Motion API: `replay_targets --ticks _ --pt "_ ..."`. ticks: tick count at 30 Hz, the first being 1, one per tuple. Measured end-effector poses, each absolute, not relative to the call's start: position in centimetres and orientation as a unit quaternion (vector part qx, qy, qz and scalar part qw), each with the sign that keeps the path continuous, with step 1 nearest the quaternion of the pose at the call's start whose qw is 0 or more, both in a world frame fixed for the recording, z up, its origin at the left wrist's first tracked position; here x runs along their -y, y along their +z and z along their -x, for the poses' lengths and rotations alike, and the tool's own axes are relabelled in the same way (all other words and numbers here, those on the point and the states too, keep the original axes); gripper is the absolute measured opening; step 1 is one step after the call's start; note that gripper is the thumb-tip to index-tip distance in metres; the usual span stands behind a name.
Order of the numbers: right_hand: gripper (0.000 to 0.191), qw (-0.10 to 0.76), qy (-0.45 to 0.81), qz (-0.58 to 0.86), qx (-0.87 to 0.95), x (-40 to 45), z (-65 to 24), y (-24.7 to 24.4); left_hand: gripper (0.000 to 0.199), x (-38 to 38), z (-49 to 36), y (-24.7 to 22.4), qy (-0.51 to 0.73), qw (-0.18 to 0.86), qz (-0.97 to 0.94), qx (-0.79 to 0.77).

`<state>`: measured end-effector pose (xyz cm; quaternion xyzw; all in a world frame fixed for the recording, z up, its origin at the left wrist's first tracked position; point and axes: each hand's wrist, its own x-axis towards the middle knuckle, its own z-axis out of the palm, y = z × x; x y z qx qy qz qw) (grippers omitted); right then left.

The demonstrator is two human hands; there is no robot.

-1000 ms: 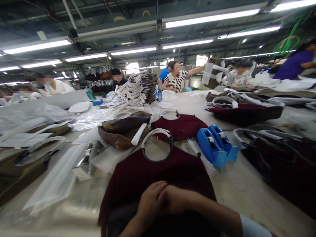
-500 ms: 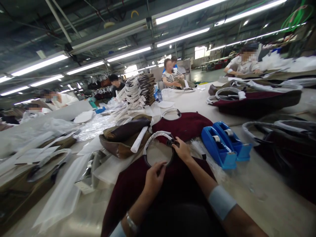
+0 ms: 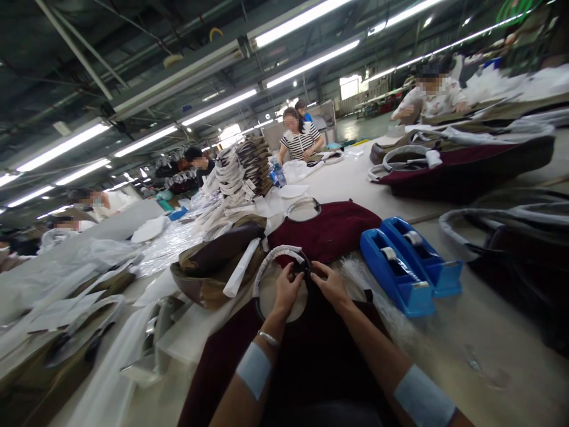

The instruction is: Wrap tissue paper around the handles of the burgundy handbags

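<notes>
A dark maroon handbag [image 3: 240,350] lies in front of me on the table. Its round handle [image 3: 262,273] stands up, wrapped in white paper along the left and top and bare black at the right. My left hand [image 3: 288,290] pinches the right side of that handle, coming through from inside the loop. Close beside it, my right hand [image 3: 331,286] grips the same dark part from the right, fingertips pressed together. The fingertips nearly meet, and any small piece between them is too dark to make out.
Two blue tape dispensers [image 3: 395,273] stand to the right. Beyond the handles lie another maroon bag [image 3: 329,228] and a brown bag [image 3: 217,261]. A grey tape dispenser [image 3: 151,344] sits at left. Stacked wrapped handles [image 3: 233,172] and several co-workers are farther back.
My left hand has moved up and right from the lower part of the loop to the handle's right side, joining my right hand. The view has shifted slightly.
</notes>
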<state>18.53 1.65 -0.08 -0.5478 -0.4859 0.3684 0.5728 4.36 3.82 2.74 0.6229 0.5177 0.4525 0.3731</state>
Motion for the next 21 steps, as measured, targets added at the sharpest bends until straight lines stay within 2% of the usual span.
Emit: replay_targets --ticks 3,7,13,16,21 --pt "0.040 0.585 0.394 0.524 0.478 -1.5 -18.7 0.2 0.043 -2.1 -4.1 3.2 0.453 0.386 -0.616 -0.515" --pt "0.048 0.585 0.440 0.487 0.477 -1.2 -19.0 0.5 0.044 1.5 -3.6 2.6 0.430 0.465 -0.577 -0.515" --pt "0.046 0.574 0.412 0.521 0.480 -1.0 -19.4 0.7 0.050 4.3 -3.9 1.6 0.406 0.546 -0.516 -0.520" --pt "0.041 0.577 0.403 0.527 0.475 -1.1 -19.4 0.7 0.046 4.2 -3.9 1.8 0.398 0.530 -0.533 -0.527" --pt "0.038 0.584 0.400 0.515 0.484 -1.1 -19.1 0.7 0.034 3.8 -3.7 2.0 0.409 0.419 -0.597 -0.548"
